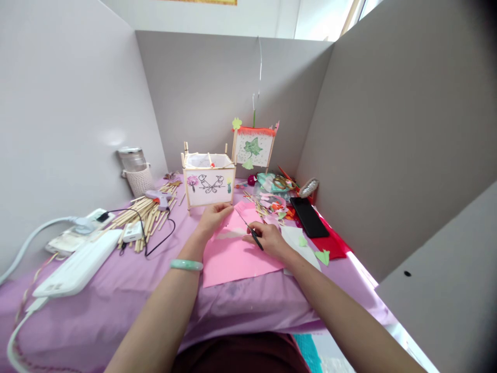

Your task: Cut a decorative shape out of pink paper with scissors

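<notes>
A large sheet of pink paper point(241, 265) lies on the cloth in front of me, its far part raised between my hands. My left hand point(213, 221), with a pale green bangle point(186, 264) on the wrist, pinches the far left edge of pink paper between thumb and fingers. My right hand point(271, 240) is closed around the black handles of a pair of scissors point(255, 238). Their thin blades point up and left over the paper, toward my left fingertips. A lantern of sticks and white panels point(210, 187), with two birds drawn on it, stands just beyond my left hand.
To the left are wooden sticks point(149, 217), a glue gun point(160, 197), a power strip point(79, 263) with cables and a glass jar point(134, 171). On the right lie paper scraps point(277, 206), white paper point(301, 248) and a black phone point(309, 217). A leaf-drawing lantern point(253, 147) stands behind. Grey partitions point(236, 77) enclose the table.
</notes>
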A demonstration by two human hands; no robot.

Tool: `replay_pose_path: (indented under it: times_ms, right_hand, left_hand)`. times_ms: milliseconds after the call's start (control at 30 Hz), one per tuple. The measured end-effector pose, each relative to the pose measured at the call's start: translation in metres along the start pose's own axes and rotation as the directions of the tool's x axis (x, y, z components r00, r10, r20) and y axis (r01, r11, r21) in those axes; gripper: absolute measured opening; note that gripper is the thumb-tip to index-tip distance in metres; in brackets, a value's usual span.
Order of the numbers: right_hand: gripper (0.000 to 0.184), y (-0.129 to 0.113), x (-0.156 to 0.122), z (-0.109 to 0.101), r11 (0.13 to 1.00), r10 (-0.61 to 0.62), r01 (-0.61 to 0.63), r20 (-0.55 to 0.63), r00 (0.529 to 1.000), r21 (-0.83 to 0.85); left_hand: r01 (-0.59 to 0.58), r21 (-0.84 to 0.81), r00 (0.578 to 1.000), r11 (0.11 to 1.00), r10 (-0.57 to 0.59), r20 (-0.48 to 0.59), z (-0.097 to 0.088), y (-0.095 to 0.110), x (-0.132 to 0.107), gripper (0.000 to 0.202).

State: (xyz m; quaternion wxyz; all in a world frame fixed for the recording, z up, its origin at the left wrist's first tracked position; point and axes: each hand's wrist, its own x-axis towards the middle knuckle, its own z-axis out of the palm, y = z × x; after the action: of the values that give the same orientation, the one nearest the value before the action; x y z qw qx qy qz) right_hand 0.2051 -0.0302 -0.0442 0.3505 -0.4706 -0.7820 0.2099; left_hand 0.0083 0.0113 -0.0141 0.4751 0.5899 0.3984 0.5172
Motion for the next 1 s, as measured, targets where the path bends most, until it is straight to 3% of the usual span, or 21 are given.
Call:
replay_pose_path:
  times_ms: [367,1000]
  right_hand:
    - [0.031,-0.0018,-0.0002,0.0006,0.996,0.037,-0.041,0.055,0.998,0.076]
    - [0.030,-0.0013,-0.0011,-0.0003,0.996,0.019,-0.024,0.068,0.998,0.081]
  left_hand:
    - [-0.003,0.027,0.995,1.000,0.006,-0.102,-0.0009,0.0047,-0.0006,0.027]
    - [0.002,0.039,0.996,0.999,0.001,-0.088,0.0000,0.0068,-0.0018,0.027]
